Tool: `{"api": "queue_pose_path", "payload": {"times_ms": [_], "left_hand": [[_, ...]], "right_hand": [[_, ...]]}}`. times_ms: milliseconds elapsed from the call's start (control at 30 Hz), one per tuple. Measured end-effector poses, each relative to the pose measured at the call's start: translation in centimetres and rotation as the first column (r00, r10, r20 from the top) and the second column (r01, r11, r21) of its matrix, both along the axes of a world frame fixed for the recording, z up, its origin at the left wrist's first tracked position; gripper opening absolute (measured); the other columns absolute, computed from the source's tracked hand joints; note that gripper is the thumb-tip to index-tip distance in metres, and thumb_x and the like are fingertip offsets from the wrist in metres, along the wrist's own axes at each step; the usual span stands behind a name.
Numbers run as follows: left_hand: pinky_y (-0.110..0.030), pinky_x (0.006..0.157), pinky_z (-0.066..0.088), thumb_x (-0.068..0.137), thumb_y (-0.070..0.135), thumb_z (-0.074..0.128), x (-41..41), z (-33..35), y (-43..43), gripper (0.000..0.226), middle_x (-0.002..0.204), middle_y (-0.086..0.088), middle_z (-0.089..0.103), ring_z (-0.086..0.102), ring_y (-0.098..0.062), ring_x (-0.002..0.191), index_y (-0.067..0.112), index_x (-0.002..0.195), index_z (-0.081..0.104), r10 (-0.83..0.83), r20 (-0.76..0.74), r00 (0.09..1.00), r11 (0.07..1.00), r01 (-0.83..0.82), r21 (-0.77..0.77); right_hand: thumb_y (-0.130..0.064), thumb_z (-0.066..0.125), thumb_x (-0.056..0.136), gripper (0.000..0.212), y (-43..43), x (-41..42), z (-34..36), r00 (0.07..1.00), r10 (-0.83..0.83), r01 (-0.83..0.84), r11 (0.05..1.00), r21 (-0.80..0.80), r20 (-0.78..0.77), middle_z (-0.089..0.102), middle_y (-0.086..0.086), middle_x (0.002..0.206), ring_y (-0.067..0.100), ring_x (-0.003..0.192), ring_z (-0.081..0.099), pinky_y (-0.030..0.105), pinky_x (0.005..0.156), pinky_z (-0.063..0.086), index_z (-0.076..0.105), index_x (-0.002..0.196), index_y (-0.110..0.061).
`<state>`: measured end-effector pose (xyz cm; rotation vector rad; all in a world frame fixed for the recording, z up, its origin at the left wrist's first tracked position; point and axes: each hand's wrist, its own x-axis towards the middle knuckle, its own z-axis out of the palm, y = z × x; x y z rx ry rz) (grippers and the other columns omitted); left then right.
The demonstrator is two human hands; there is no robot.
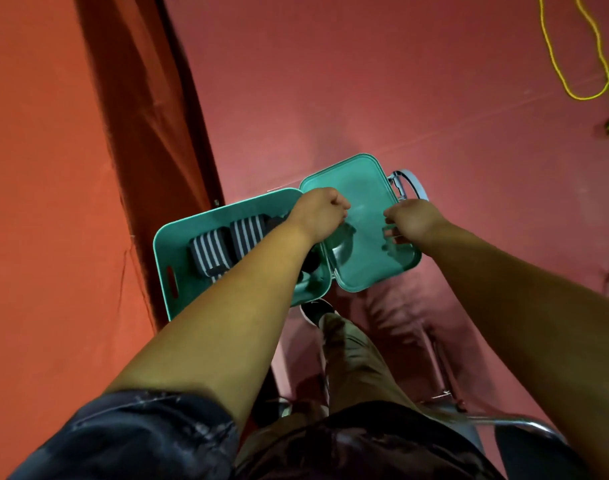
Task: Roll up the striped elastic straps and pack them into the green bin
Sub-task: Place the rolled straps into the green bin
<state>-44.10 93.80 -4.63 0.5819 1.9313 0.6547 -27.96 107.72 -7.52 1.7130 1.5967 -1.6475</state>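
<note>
The green bin (pixel 164 244) lies open on the red floor, its lid (pixel 365 188) folded out flat to the right. Two rolled black-and-white striped straps (pixel 209 251) (pixel 247 233) sit side by side in the bin's left half; my left forearm hides part of a darker roll beside them. My left hand (pixel 320 213) hovers as a curled fist over the hinge line. Over the lid's right edge, my right hand (pixel 410 216) is curled too. I see nothing held in either hand, and both cast shadows on the lid.
A pale carry handle (pixel 413 183) sticks out from the lid's far right corner. An orange cloth-covered surface (pixel 53 202) rises at the left. A yellow cord (pixel 573 64) lies on the floor at top right. My shoe (pixel 316 311) and a metal chair frame (pixel 503 420) are below the bin.
</note>
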Motion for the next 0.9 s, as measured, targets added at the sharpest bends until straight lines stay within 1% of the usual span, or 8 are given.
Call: {"api": "queue_pose_path", "payload": {"times_ms": [67, 200, 333, 433, 533, 667, 767, 900], "left_hand": [[-0.036, 0.090, 0.064, 0.100, -0.003, 0.045, 0.1, -0.7, 0.0, 0.035, 0.099, -0.005, 0.077, 0.076, -0.023, 0.095, 0.018, 0.094, 0.073, 0.033, -0.002, 0.999, 0.999, -0.033, -0.012], [-0.028, 0.080, 0.064, 0.100, -0.006, 0.045, 0.1, -1.4, -0.7, 0.038, 0.092, -0.003, 0.075, 0.073, -0.016, 0.085, 0.017, 0.091, 0.073, 0.040, -0.021, 0.999, 0.999, -0.039, 0.013], [-0.024, 0.080, 0.063, 0.101, -0.004, 0.048, 0.0, -1.5, -1.4, 0.033, 0.093, -0.001, 0.075, 0.072, -0.011, 0.083, 0.016, 0.096, 0.074, -0.020, -0.066, 0.998, 0.999, 0.023, 0.047], [-0.027, 0.083, 0.064, 0.100, -0.002, 0.048, -0.1, -1.6, -1.7, 0.033, 0.096, -0.004, 0.077, 0.075, -0.014, 0.085, 0.016, 0.097, 0.075, -0.014, -0.061, 0.998, 0.997, 0.018, 0.069], [-0.028, 0.084, 0.065, 0.100, -0.003, 0.049, -0.1, -1.6, -2.0, 0.032, 0.099, -0.009, 0.078, 0.076, -0.020, 0.090, 0.014, 0.099, 0.076, -0.002, -0.053, 0.999, 0.996, 0.006, 0.088], [-0.026, 0.081, 0.064, 0.100, -0.007, 0.047, 0.1, -1.6, -1.9, 0.033, 0.096, -0.008, 0.077, 0.075, -0.020, 0.087, 0.010, 0.099, 0.075, 0.045, -0.012, 0.999, 0.993, -0.044, 0.112], [-0.023, 0.076, 0.063, 0.102, -0.010, 0.045, 0.2, -1.5, -1.7, 0.035, 0.091, -0.006, 0.075, 0.072, -0.019, 0.083, 0.009, 0.098, 0.074, 0.121, 0.062, 0.991, 0.985, -0.128, 0.119], [-0.025, 0.075, 0.062, 0.105, -0.010, 0.044, 0.1, -0.6, -2.4, 0.034, 0.090, -0.008, 0.073, 0.071, -0.019, 0.079, 0.009, 0.096, 0.071, 0.145, 0.129, 0.981, 0.981, -0.160, 0.112]], "right_hand": [[-0.004, 0.054, 0.105, 0.007, 0.1, 0.3, -0.6, 0.999, -0.034, 0.034, 0.998, -0.061, 0.006, 0.064, 0.021, 0.089, 0.018, 0.053, 0.068, 0.037, 0.054, 0.053, 0.058, 0.110, 0.000], [0.000, 0.053, 0.103, 0.008, -0.2, -0.1, -1.8, 0.999, -0.027, 0.028, 0.996, -0.080, 0.017, 0.051, 0.024, 0.093, 0.029, 0.062, 0.056, 0.038, 0.058, 0.044, 0.053, 0.107, -0.006], [-0.015, 0.067, 0.084, 0.014, 0.0, 0.0, -5.3, 1.000, 0.001, -0.001, 1.000, -0.003, 0.030, 0.068, 0.025, 0.100, 0.037, 0.081, 0.069, 0.047, 0.071, 0.055, 0.061, 0.096, -0.011], [-0.010, 0.071, 0.085, 0.037, -0.4, -0.6, -3.8, 0.999, -0.039, 0.037, 0.998, 0.060, 0.035, 0.071, 0.020, 0.108, 0.027, 0.069, 0.066, 0.044, 0.061, 0.057, 0.063, 0.121, -0.008], [-0.005, 0.063, 0.097, 0.047, -0.3, -0.5, -4.6, 0.992, 0.027, -0.028, 1.000, 0.000, 0.120, 0.063, 0.035, 0.117, 0.022, 0.060, 0.048, 0.033, 0.048, 0.043, 0.050, 0.142, -0.003], [-0.017, 0.069, 0.094, 0.013, -0.7, -0.9, -5.0, 0.977, 0.117, -0.128, 0.990, 0.056, 0.178, 0.066, 0.018, 0.111, 0.029, 0.087, 0.058, 0.039, 0.077, 0.051, 0.063, 0.103, -0.010], [-0.025, 0.068, 0.089, 0.015, -0.9, -1.1, -5.7, 0.971, 0.164, -0.171, 0.985, 0.027, 0.172, 0.069, 0.016, 0.109, 0.033, 0.094, 0.065, 0.044, 0.093, 0.061, 0.058, 0.082, -0.017], [-0.022, 0.063, 0.087, 0.017, -1.1, -2.5, -4.2, 0.915, 0.314, -0.350, 0.930, 0.112, 0.255, 0.061, 0.023, 0.112, 0.037, 0.100, 0.062, 0.035, 0.079, 0.053, 0.055, 0.082, -0.008]]}}
